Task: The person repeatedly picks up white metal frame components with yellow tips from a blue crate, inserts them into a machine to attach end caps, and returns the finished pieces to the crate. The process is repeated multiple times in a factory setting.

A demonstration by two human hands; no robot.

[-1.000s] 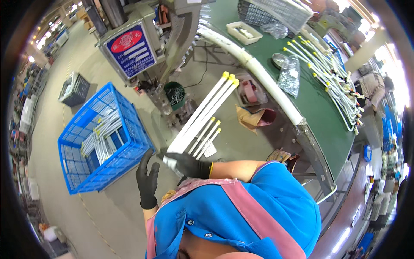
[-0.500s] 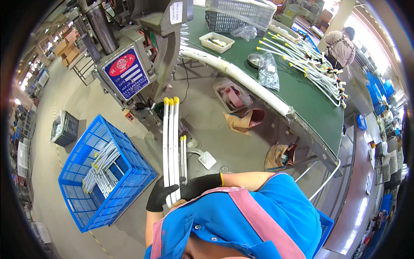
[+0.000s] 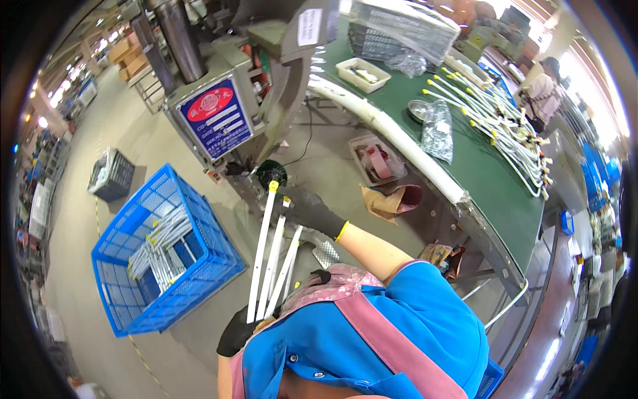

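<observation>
Several white tubes (image 3: pixel 264 245) with yellow ends stand tilted in front of my lap. My left hand (image 3: pixel 236 332), in a black glove, is closed round their lower ends. Higher up, my right hand (image 3: pixel 311 211), gloved the same way, has its fingers at the upper end of one tube, just right of the yellow cap (image 3: pixel 273 187) of the leftmost one. The tubes fan apart at the top. My right fingertips are partly hidden, and the tubes' bottom ends are covered by my left glove. Ahead stands a grey-green press machine (image 3: pixel 256 86).
A blue crate (image 3: pixel 199 266) with white tubes inside stands on the floor at left, a grey crate (image 3: pixel 113 174) beyond it. On the green table (image 3: pixel 492 199) lie bent white tubes (image 3: pixel 492 120), a tray (image 3: pixel 363 74) and a plastic bag (image 3: pixel 436 133). Another person (image 3: pixel 541 96) is far right.
My right hand has moved from the tubes' lower ends up to their tops. The tubes, side by side before, now spread apart. The view has shifted slightly.
</observation>
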